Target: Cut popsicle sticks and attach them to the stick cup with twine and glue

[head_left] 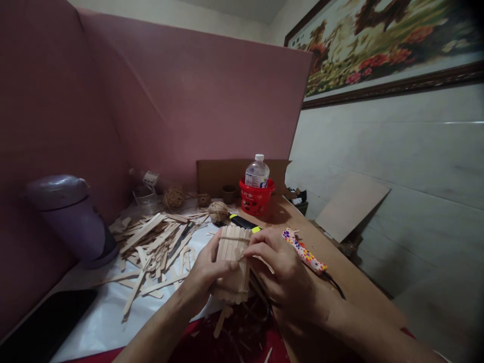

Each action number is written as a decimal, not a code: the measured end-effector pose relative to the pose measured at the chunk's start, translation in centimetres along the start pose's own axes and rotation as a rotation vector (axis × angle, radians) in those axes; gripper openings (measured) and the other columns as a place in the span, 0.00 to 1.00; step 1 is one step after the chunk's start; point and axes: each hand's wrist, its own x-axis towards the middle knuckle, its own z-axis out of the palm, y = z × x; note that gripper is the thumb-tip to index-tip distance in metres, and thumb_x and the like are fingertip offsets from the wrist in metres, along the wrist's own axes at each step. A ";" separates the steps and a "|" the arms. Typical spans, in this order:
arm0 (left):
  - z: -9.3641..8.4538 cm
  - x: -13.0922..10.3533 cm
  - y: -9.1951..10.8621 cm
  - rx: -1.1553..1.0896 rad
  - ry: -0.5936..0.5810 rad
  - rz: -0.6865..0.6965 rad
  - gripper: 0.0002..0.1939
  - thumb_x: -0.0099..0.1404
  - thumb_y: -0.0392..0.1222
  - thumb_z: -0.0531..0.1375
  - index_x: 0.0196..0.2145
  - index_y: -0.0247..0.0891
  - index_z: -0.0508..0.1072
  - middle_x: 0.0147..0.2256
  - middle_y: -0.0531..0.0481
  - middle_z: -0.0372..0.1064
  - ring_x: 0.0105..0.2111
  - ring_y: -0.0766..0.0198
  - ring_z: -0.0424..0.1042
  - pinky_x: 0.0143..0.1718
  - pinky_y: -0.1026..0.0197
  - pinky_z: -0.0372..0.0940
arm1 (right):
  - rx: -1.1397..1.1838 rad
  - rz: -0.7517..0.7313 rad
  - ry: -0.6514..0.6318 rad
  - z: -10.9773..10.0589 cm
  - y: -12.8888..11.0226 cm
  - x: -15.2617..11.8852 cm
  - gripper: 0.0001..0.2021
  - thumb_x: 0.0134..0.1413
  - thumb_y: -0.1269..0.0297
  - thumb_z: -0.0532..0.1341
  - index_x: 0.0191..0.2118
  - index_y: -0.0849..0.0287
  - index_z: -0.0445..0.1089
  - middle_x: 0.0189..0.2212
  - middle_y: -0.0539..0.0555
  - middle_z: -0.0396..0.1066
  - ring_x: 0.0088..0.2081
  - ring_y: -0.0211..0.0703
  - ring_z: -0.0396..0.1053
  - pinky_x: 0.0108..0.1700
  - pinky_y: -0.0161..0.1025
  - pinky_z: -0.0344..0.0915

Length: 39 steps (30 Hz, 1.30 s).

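Note:
A cup-like holder of craft sticks (233, 275), with twine running round it near its top and bottom, stands upright in front of me. My left hand (207, 269) is wrapped round its left side, with the thumb across the front. At the right side of the holder, the fingers of my right hand (282, 262) are pinched together at mid-height. A small pale piece shows at those fingertips, too small to make out. Loose craft sticks (159, 242) lie heaped to the left.
Behind the holder are twine balls (218, 212), a black-and-yellow tool (245, 222) and a red tub (257, 199) with a plastic bottle (257, 172). A flower-patterned tool (304, 250) with a cord lies right. A purple tumbler (77, 227) stands left; a pink partition (196, 96) rises behind.

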 end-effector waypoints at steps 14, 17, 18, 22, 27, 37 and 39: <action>0.3 0.0 0.2 0.045 0.042 0.003 0.27 0.50 0.33 0.61 0.50 0.39 0.66 0.44 0.46 0.69 0.44 0.54 0.67 0.42 0.58 0.63 | -0.170 0.057 -0.076 0.4 -0.2 0.3 0.07 0.50 0.79 0.50 0.31 0.60 0.59 0.33 0.59 0.63 0.37 0.50 0.59 0.38 0.49 0.60; 0.2 0.0 0.1 0.017 0.027 0.004 0.25 0.51 0.33 0.60 0.49 0.39 0.66 0.42 0.47 0.70 0.42 0.56 0.67 0.40 0.60 0.64 | -0.007 0.100 0.017 0.1 -0.2 0.0 0.06 0.55 0.76 0.49 0.31 0.58 0.57 0.33 0.57 0.61 0.36 0.47 0.59 0.38 0.46 0.59; 0.2 -0.1 0.0 0.017 0.025 -0.003 0.24 0.52 0.33 0.59 0.48 0.39 0.66 0.41 0.47 0.70 0.41 0.56 0.67 0.39 0.61 0.64 | 0.080 0.130 0.043 -0.1 -0.3 -0.1 0.06 0.57 0.75 0.48 0.32 0.58 0.56 0.33 0.55 0.60 0.36 0.46 0.59 0.37 0.44 0.59; 0.0 -0.1 0.0 0.011 0.032 -0.003 0.23 0.53 0.33 0.60 0.48 0.39 0.67 0.39 0.48 0.69 0.38 0.59 0.68 0.37 0.62 0.64 | 0.490 0.263 0.187 -1.1 -1.1 -0.3 0.07 0.63 0.70 0.48 0.32 0.56 0.57 0.33 0.52 0.59 0.35 0.41 0.59 0.36 0.39 0.59; 0.0 0.0 0.1 -0.052 0.033 -0.030 0.24 0.54 0.31 0.58 0.50 0.38 0.66 0.40 0.45 0.70 0.38 0.59 0.69 0.35 0.62 0.66 | 0.758 0.311 0.499 -3.5 -2.6 0.2 0.07 0.62 0.68 0.52 0.31 0.56 0.59 0.31 0.50 0.67 0.33 0.39 0.63 0.37 0.38 0.61; -0.2 0.1 0.5 -0.104 0.160 0.068 0.32 0.50 0.34 0.62 0.54 0.39 0.64 0.47 0.43 0.70 0.42 0.55 0.70 0.40 0.59 0.67 | 0.453 0.533 0.451 -7.3 -2.4 -2.0 0.04 0.58 0.61 0.58 0.33 0.53 0.65 0.15 0.45 0.62 0.16 0.35 0.58 0.16 0.30 0.54; -0.4 0.2 0.4 -0.095 0.219 0.155 0.38 0.48 0.34 0.65 0.57 0.41 0.60 0.51 0.43 0.67 0.48 0.52 0.67 0.45 0.58 0.65 | 0.275 0.595 0.058 -7.5 -1.8 -3.3 0.05 0.56 0.60 0.60 0.38 0.53 0.69 0.11 0.44 0.62 0.13 0.35 0.58 0.14 0.31 0.53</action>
